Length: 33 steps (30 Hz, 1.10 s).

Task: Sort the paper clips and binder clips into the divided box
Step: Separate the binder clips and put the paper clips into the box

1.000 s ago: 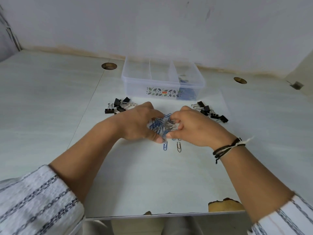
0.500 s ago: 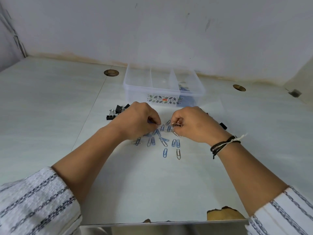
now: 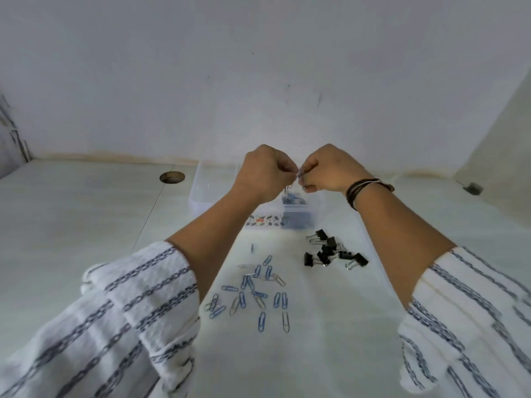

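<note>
My left hand [image 3: 263, 175] and my right hand [image 3: 327, 168] are raised side by side above the clear divided box [image 3: 201, 193], fingertips almost touching. Both pinch a small bunch of paper clips [image 3: 298, 175] between them, and a few clips dangle under the left fingers. Blue paper clips [image 3: 293, 200] lie in the box's right compartment. Several loose blue and silver paper clips [image 3: 253, 291] are scattered on the table in front of the box. A pile of black binder clips [image 3: 330, 251] lies to the right of them.
The box stands near the back wall on a pale table. A round cable hole [image 3: 171, 177] is left of the box and a small dark object [image 3: 472, 188] sits at the far right. My forearms hide the box's middle.
Both hands rose from the paper clip pile on the table and moved away to above the box, carrying clips. The camera tilted, so the left binder clip pile is out of sight.
</note>
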{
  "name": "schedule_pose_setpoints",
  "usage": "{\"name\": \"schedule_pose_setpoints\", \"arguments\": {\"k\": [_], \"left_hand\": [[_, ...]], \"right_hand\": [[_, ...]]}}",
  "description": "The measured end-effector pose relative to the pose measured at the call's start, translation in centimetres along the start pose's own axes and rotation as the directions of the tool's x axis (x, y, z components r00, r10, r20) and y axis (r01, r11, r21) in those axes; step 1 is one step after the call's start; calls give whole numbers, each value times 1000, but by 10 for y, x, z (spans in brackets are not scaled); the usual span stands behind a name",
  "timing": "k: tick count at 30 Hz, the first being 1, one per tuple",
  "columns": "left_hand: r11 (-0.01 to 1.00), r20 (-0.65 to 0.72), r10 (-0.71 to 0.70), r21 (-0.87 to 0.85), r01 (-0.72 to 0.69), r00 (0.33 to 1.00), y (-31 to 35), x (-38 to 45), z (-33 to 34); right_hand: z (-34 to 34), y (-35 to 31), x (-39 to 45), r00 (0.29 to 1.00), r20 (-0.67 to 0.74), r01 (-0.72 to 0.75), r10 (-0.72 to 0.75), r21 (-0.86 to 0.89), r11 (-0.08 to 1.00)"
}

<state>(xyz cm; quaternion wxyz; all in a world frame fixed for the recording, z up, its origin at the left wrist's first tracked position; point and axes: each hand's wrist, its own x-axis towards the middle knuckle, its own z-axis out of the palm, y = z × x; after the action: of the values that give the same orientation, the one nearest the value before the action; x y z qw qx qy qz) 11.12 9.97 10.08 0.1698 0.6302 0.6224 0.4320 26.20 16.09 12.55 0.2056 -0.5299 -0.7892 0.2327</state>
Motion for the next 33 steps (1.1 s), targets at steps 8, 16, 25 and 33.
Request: {"name": "schedule_pose_setpoints", "arguments": {"k": [8, 16, 25, 33], "left_hand": [[976, 88, 61, 201, -77, 994, -21, -39, -8], [913, 733, -286, 404, -57, 617, -60, -109, -60], [898, 608, -258, 437, -46, 751, -76, -103, -46], [893, 657, -215, 432, -127, 723, -66, -110, -46]], "right_hand": [[7, 12, -34, 983, -128, 107, -133, -191, 976], [91, 27, -101, 839, 373, 487, -396, -192, 852], [91, 23, -108, 736, 523, 582, -430, -165, 796], [59, 18, -132, 789, 613, 394, -35, -460, 796]]}}
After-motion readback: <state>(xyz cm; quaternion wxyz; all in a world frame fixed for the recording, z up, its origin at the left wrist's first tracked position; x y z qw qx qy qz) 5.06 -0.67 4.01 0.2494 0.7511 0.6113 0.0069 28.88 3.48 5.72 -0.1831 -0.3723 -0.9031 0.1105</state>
